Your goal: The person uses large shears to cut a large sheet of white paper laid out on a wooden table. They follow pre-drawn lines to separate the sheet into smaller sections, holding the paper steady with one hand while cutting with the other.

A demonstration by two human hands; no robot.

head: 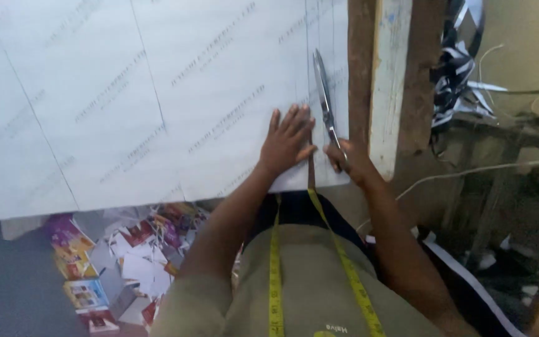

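Note:
A large white sheet with ruled pencil lines and faint printed marks covers the work surface. My left hand lies flat on the sheet near its front edge, fingers spread. My right hand grips the handles of long metal scissors, whose blades point away from me along a ruled line near the sheet's right edge. A short cut runs up from the front edge between my two hands. A yellow measuring tape hangs around my neck over my olive shirt.
A wooden post with a white painted strip stands right of the sheet. Black and white strips hang beyond it. Colourful printed paper scraps and small boxes litter the floor below the sheet's front edge. Cords cross the cluttered right side.

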